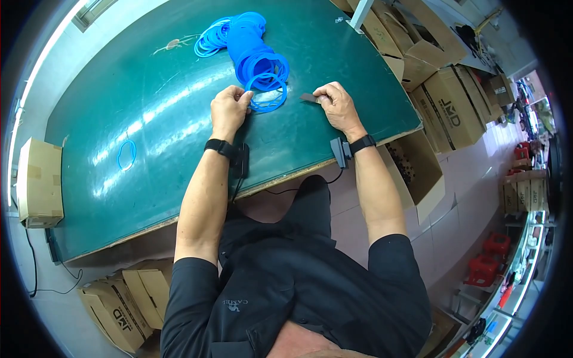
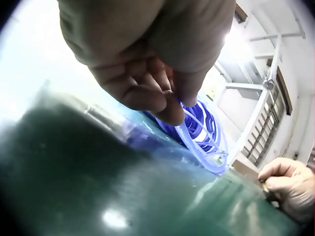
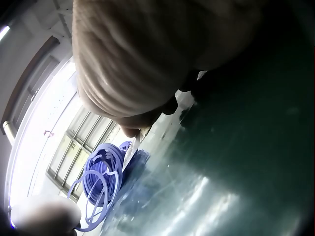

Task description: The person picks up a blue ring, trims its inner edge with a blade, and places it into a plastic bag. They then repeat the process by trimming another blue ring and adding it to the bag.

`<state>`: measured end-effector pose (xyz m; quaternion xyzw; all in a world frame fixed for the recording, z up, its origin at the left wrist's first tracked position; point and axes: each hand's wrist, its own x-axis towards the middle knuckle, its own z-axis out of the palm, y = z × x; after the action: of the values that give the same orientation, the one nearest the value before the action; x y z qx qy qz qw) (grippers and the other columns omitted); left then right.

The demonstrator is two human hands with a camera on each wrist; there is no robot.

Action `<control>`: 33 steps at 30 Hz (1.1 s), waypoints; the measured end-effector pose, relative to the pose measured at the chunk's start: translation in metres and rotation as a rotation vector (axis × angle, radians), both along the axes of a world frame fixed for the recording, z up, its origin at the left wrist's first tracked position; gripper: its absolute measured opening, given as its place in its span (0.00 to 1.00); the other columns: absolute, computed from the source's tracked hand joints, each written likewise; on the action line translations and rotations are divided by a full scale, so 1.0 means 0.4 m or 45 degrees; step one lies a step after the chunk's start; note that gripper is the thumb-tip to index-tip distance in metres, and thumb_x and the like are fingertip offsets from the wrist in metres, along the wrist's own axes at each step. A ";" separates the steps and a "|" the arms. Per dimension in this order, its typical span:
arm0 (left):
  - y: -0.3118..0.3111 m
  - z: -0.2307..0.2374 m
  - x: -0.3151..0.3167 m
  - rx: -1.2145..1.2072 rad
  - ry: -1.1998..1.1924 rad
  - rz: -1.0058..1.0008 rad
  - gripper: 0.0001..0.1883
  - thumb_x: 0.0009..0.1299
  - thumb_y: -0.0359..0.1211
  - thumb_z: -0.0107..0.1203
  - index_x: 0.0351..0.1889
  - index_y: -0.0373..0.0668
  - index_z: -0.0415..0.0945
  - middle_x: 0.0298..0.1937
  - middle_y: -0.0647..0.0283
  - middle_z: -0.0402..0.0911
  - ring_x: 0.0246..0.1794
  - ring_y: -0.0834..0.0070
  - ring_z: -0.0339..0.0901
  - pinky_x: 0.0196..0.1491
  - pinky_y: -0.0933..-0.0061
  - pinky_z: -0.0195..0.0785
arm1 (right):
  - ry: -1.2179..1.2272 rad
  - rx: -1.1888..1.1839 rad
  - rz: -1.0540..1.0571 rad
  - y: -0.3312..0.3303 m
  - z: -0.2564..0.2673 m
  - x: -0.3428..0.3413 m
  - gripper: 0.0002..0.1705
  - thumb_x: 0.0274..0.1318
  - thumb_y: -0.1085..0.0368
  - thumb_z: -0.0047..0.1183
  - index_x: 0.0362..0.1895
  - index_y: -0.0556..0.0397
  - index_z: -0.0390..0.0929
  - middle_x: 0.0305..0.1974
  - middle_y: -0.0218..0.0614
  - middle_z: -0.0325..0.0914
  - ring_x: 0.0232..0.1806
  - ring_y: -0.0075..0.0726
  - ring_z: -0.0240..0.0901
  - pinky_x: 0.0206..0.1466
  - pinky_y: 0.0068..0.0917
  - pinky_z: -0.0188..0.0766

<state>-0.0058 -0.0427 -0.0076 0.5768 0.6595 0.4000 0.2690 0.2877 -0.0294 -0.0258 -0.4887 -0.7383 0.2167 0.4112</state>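
Observation:
My left hand [image 1: 228, 110] pinches the edge of a thin blue ring [image 1: 271, 109] between thumb and fingertips. That ring stands tilted at the near end of a long pile of blue rings [image 1: 243, 42] on the green table [image 1: 310, 140]. To the right of the pile, my right hand [image 1: 341, 107] holds a flat grey blade [image 1: 307, 97] between thumb and fingers, its tip pointing toward the rings. In the right wrist view the blade [image 3: 130, 153] looks thin and pale, and the fingers behind it are mostly hidden by the palm.
A single blue ring [image 1: 134, 154] lies at the table's left. One carton [image 1: 42, 182] stands at the left edge. More cartons [image 1: 450, 107] are stacked beyond the right edge, with an open box [image 1: 427, 182] below it. A white post [image 1: 360, 15] rises at the far right corner.

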 end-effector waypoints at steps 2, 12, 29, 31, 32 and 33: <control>-0.015 0.008 -0.002 -0.003 -0.067 -0.014 0.12 0.71 0.37 0.66 0.39 0.36 0.82 0.30 0.63 0.87 0.25 0.80 0.83 0.30 0.75 0.74 | -0.031 0.013 -0.015 -0.001 0.000 0.004 0.06 0.61 0.71 0.55 0.40 0.53 0.83 0.41 0.37 0.77 0.41 0.39 0.79 0.47 0.31 0.77; -0.254 -0.014 -0.100 -0.069 -0.628 -0.115 0.09 0.76 0.31 0.58 0.48 0.37 0.74 0.32 0.66 0.82 0.27 0.83 0.76 0.31 0.82 0.69 | -0.272 0.059 0.088 -0.017 0.018 0.004 0.13 0.52 0.62 0.66 0.41 0.51 0.84 0.39 0.35 0.78 0.40 0.41 0.79 0.46 0.34 0.77; -0.373 -0.042 -0.124 0.061 -0.662 0.052 0.08 0.78 0.33 0.57 0.42 0.37 0.77 0.24 0.73 0.75 0.23 0.89 0.69 0.26 0.83 0.62 | 0.181 -0.023 0.315 -0.226 0.024 -0.360 0.16 0.68 0.53 0.58 0.45 0.54 0.82 0.35 0.42 0.81 0.36 0.48 0.79 0.39 0.36 0.75; -0.374 -0.040 -0.127 0.068 -0.665 0.049 0.08 0.78 0.33 0.57 0.42 0.37 0.77 0.24 0.74 0.75 0.23 0.90 0.68 0.26 0.83 0.61 | 0.195 -0.028 0.386 -0.218 0.030 -0.360 0.14 0.67 0.56 0.60 0.45 0.55 0.82 0.34 0.41 0.81 0.35 0.46 0.79 0.38 0.35 0.74; -0.374 -0.038 -0.127 0.078 -0.672 0.049 0.08 0.78 0.33 0.57 0.41 0.37 0.77 0.24 0.74 0.74 0.23 0.90 0.67 0.26 0.83 0.60 | 0.199 -0.032 0.422 -0.217 0.031 -0.359 0.13 0.67 0.58 0.60 0.45 0.55 0.82 0.33 0.41 0.81 0.34 0.45 0.79 0.38 0.35 0.74; -0.374 -0.037 -0.126 0.090 -0.679 0.049 0.08 0.78 0.33 0.57 0.41 0.37 0.77 0.24 0.75 0.74 0.23 0.90 0.66 0.26 0.84 0.59 | 0.195 -0.033 0.424 -0.218 0.030 -0.358 0.13 0.67 0.58 0.60 0.45 0.55 0.82 0.33 0.41 0.81 0.34 0.45 0.79 0.38 0.35 0.74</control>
<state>-0.0563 -0.1923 -0.0224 0.4475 0.5617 0.5657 0.4052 0.1443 -0.1165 -0.0136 -0.3471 -0.7727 0.3280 0.4182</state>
